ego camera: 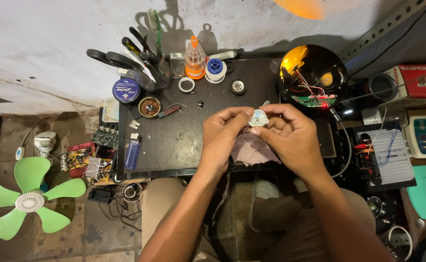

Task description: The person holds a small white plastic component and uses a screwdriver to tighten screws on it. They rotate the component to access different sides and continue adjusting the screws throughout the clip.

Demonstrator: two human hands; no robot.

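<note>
Both hands raised over the middle of the dark table [174, 145]. My left hand [222, 136] and my right hand [290, 138] meet on a small round white part [258, 118], pinched between fingertips and thumbs from either side; it sits in the air above the table, not resting on it. A pale cloth [249, 151] lies on the table under my hands. Beside my right hand, at the far corner: an open round black housing [314, 73] showing wires and a green board with a red light lit. Along the back edge: orange-capped clear bottle [194, 59], white spool with blue centre [216, 69], roll of tape [186, 85], round blue tin [126, 90]. Blue lighter [132, 152] near the left edge. Green fan blade [28, 196] on the floor to my left.
</note>
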